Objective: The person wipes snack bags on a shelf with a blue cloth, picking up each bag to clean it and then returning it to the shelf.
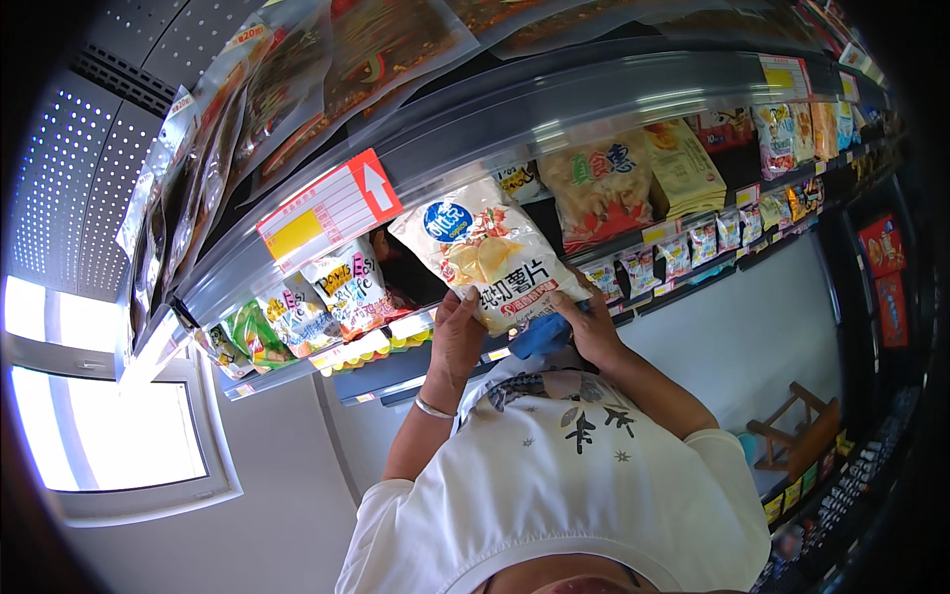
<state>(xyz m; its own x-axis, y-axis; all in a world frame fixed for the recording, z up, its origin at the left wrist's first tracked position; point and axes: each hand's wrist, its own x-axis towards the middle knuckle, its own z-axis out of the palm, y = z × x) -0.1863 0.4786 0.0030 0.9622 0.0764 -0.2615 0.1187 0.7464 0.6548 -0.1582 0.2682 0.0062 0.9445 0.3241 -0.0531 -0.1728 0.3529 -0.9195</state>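
A white bag of potato chips is held up in front of the shelf, tilted, its printed front facing the camera. My left hand grips the bag's lower left corner, with the thumb on the front; a silver-coloured bracelet is on that wrist. At the lower right corner, my right hand holds the bag with its thumb on the front. A blue cloth hangs beneath the bag, against my right hand; how it is held is hidden. The fingers behind the bag are mostly out of sight.
Snack bags stand on the shelf at left, below a clear shelf edge with a price card. Larger bags and small hanging packets are at right. Dark packaged foods fill the upper shelf. A wooden stool stands lower right.
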